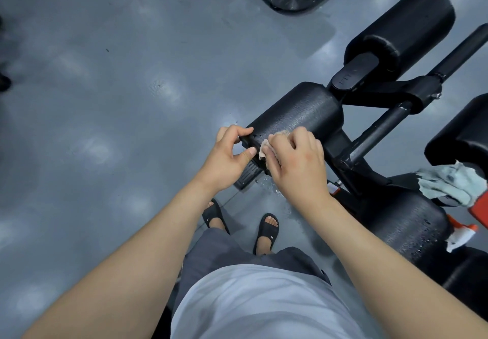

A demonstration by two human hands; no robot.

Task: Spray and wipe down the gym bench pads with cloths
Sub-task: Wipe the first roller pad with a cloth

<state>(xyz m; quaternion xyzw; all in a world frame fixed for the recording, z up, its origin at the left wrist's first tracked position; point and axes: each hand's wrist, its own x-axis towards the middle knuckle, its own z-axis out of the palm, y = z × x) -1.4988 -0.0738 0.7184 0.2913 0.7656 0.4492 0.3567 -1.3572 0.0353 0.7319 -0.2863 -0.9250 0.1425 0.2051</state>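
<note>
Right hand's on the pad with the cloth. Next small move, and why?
Probably sweep the cloth under the right hand leftward over the end of the roller pad: droplets sit there just beside the cloth, and the left hand grips that end, steadying it.

Both your bare forearms (163, 233) reach forward, converging. Your left grip (227, 155) pinches the pad (298, 111) end between thumb and curled fingers; your right grip (299, 162), knuckles up, is curled round a cloth (264, 148).

Open grey floor (105, 101) left of roller pad (298, 117); right side blocked by frame bar (380, 130)
</note>
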